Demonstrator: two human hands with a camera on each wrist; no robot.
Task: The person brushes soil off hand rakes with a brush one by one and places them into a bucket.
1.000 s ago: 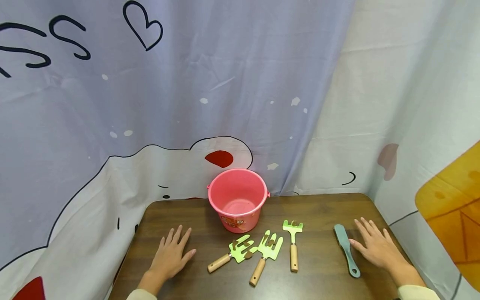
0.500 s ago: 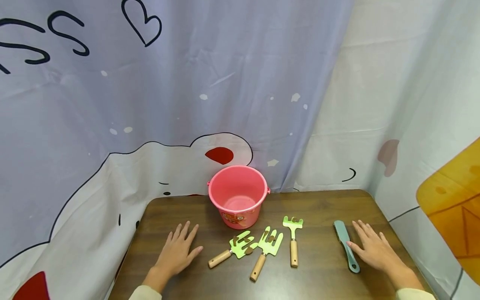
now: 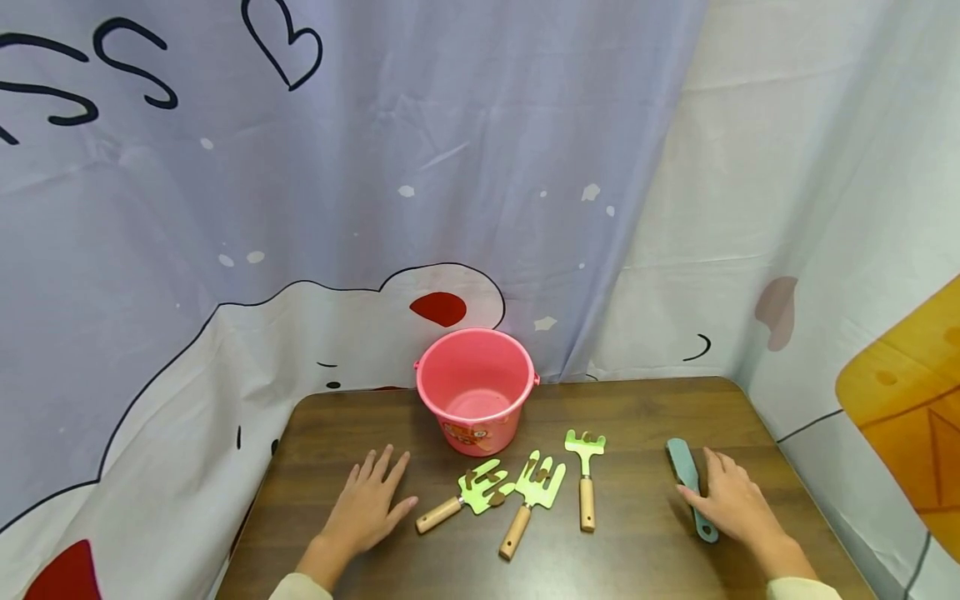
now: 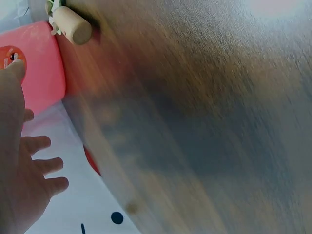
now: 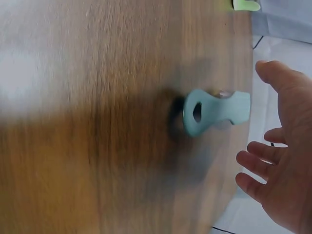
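My left hand (image 3: 362, 510) is spread above the left of the table, nearest the wooden-handled green fork (image 3: 472, 492) and holding nothing. At the right, my right hand (image 3: 738, 504) reaches over a long blue-green tool (image 5: 214, 113) with a hole in its handle end. Its thumb crosses above the handle in the head view, while the right wrist view shows the fingers apart from it. A second green fork (image 3: 540, 483) and a small green rake (image 3: 586, 467) lie in the middle. Brown patches show on their prongs.
A pink bucket (image 3: 480, 433) stands upright at the back of the brown wooden table (image 3: 630, 417). Printed curtains (image 3: 480, 167) hang right behind the table and along its right side.
My right hand has moved left, from beside the blue-green tool to over it. My left hand has shifted right and a little forward. The head view has tilted slightly down.
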